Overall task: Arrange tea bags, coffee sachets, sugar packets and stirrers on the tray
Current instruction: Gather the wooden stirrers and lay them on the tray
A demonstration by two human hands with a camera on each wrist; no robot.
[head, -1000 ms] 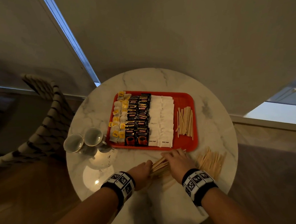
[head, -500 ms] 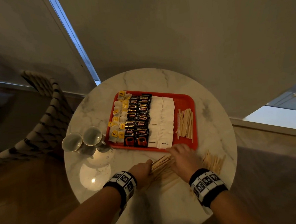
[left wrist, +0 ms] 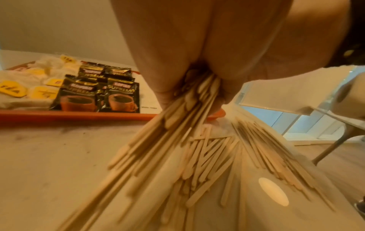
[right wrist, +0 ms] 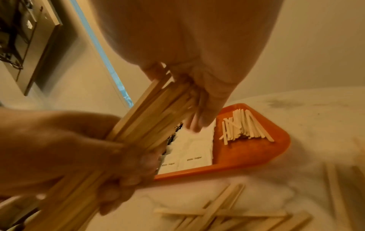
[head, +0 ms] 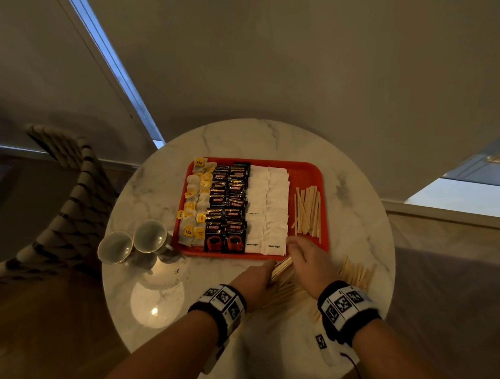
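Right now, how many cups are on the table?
2. Both stand left of the red tray, touching side by side: the left cup and the right cup. None seems hidden.

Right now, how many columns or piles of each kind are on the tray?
Tea bags: 2 columns
Coffee sachets: 2 columns
Sugar packets: 2 columns
Stirrers: 1 pile
Total: 7

Round marble table (head: 360, 200); two empty cups (head: 135, 243) at left edge, touching; woven striped chair (head: 68, 200) beyond; window blinds (head: 293, 55) behind.
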